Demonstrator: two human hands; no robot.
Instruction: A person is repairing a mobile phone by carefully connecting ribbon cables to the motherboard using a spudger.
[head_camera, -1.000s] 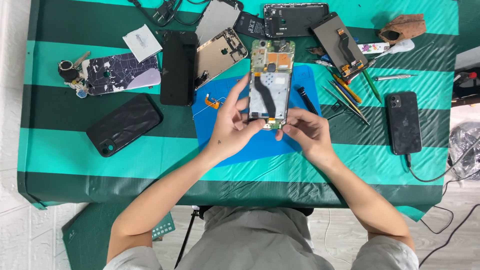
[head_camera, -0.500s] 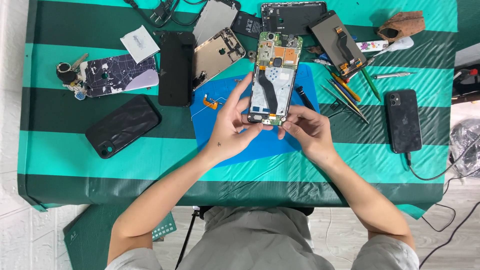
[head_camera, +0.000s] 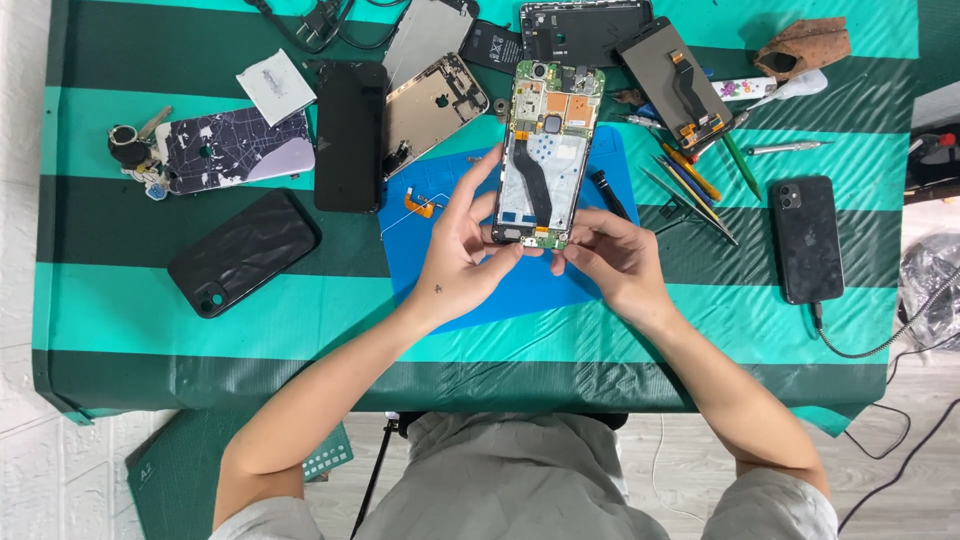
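Note:
An opened phone (head_camera: 545, 150) with its back off, showing green and orange circuit boards and a black ribbon cable, is held upright over a blue work mat (head_camera: 440, 190). My left hand (head_camera: 462, 250) grips its lower left edge, fingers along the side. At the bottom edge, my right hand (head_camera: 610, 262) pinches the lower board with its fingertips. A small orange flex part (head_camera: 422, 205) lies on the mat to the left.
On the green striped cloth (head_camera: 150, 300) lie a black phone case (head_camera: 243, 250), a patterned case (head_camera: 235, 148), a dark screen (head_camera: 350, 135), a gutted frame (head_camera: 432, 105), a display panel (head_camera: 672, 80), several tools (head_camera: 690, 175) and a black phone (head_camera: 808, 238) on a cable.
Both hands have shifted the opened phone slightly up and away from me; the grip at its lower end stays the same.

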